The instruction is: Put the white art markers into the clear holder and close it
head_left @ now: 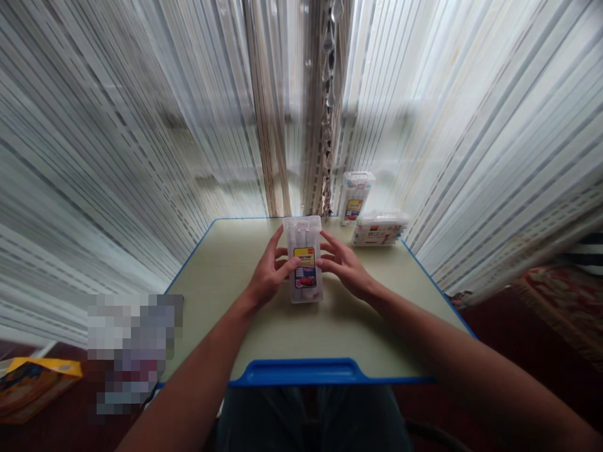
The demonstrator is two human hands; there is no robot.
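Note:
A clear plastic marker case (305, 238) with a yellow and blue label stands upright, or nearly so, at the middle of the table. White marker-like shapes show through its front. My left hand (272, 267) grips its left side, thumb across the front by the label and fingers behind. On the right side, my right hand (343, 263) holds it too, the thumb at the label's edge and the fingers along the side and back. Parts of the fingers are hidden behind the case. Whether its base touches the table is hard to tell.
At the table's back right stand a similar upright marker case (357, 194) and a wider white box (380, 230). The pale table (211, 270) has a blue rim and a blue front tray (301, 371). String curtains (211, 94) hang close behind. A yellow-edged packet (40, 386) lies lower left.

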